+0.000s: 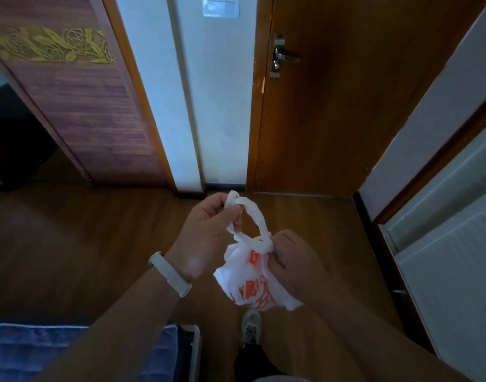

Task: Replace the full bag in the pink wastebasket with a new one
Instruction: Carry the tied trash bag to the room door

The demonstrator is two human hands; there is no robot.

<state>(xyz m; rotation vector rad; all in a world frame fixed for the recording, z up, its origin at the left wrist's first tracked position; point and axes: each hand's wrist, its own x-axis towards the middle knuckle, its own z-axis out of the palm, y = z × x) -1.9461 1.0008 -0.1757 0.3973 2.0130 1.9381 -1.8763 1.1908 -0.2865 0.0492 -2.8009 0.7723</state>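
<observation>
Left hand (206, 230) pinches the twisted handle loop (257, 212) of the full bag (247, 282), with thumb and fingers curled on it. Right hand (288, 260) grips the bag's gathered neck, fingers curled round it. The bag hangs mid-air at centre of view, left hand at its 10 o'clock, right hand at its 3 o'clock.

Around it we have wooden floor (71, 244) beneath, brown door (346, 106) at 12 to 1 o'clock, blue bedding (29, 351) at 7 o'clock, shoe (251, 326) at 6 o'clock and white wristband (168, 272) on the left wrist.

Pink wastebasket is not in view, and we see no new bag.

We judge the step as tying off the full bag, already out of the basket, with the knot seemingly half done. The next move calls for pulling the loop tight with the neck held closed, then setting the bag aside and fetching a fresh liner.
</observation>
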